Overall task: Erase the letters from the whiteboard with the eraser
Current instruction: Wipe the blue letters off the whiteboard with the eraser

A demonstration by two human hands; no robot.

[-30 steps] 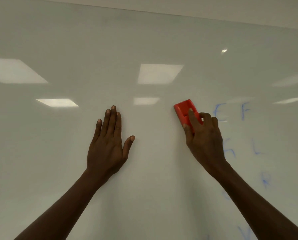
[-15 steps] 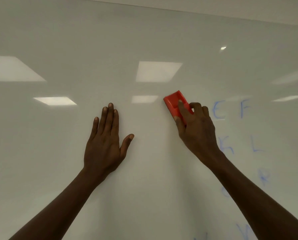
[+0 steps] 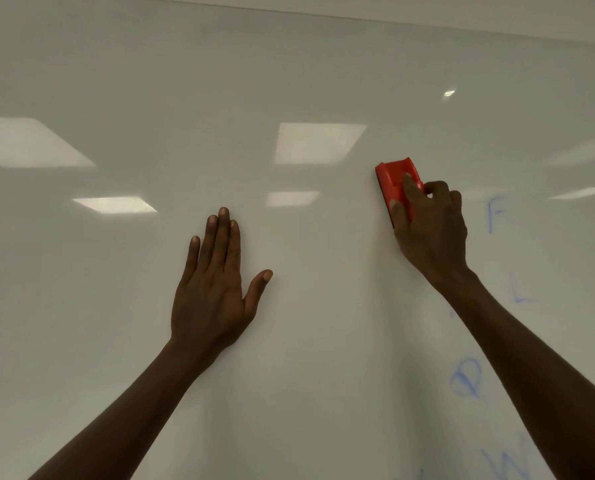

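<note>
A glossy whiteboard point(image 3: 116, 323) fills the view. My right hand point(image 3: 431, 230) grips a red eraser point(image 3: 394, 181) and holds it against the board at the upper right. Faint blue letters lie to the right of that hand: an F point(image 3: 495, 214), an L point(image 3: 519, 289), a smudged Q point(image 3: 467, 379) and a W point(image 3: 507, 464) at the bottom edge. My right arm hides part of the writing. My left hand point(image 3: 216, 289) rests flat on the board's bare middle, fingers straight and thumb spread.
The board's top edge point(image 3: 427, 19) runs along the top of the view, with wall above it. Ceiling light reflections point(image 3: 318, 142) show on the glossy surface.
My right hand has slid the eraser to the right, over the spot where a blue E showed. The E and the K below it no longer show. My left hand has stayed flat.
</note>
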